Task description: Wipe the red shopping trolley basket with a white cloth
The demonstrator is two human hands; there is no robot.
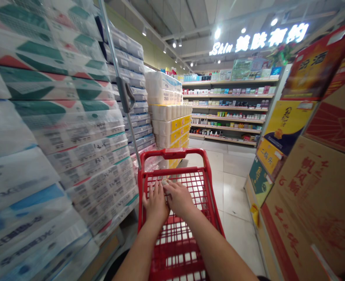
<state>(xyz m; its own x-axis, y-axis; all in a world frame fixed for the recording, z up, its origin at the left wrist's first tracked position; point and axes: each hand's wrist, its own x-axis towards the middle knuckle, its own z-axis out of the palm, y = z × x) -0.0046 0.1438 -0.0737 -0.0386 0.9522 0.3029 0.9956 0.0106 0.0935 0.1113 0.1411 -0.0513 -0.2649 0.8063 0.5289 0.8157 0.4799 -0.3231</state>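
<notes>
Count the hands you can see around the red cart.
2: the left hand and, just beside it, the right hand, both over the red cart. No other hands show.

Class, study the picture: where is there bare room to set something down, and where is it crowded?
Bare floor lies between the red cart and the stacked boxes on the right. Bare mesh lies between the right grip and the cart's right rim. Crowded: the cart's left side, close to stacked packs.
</notes>
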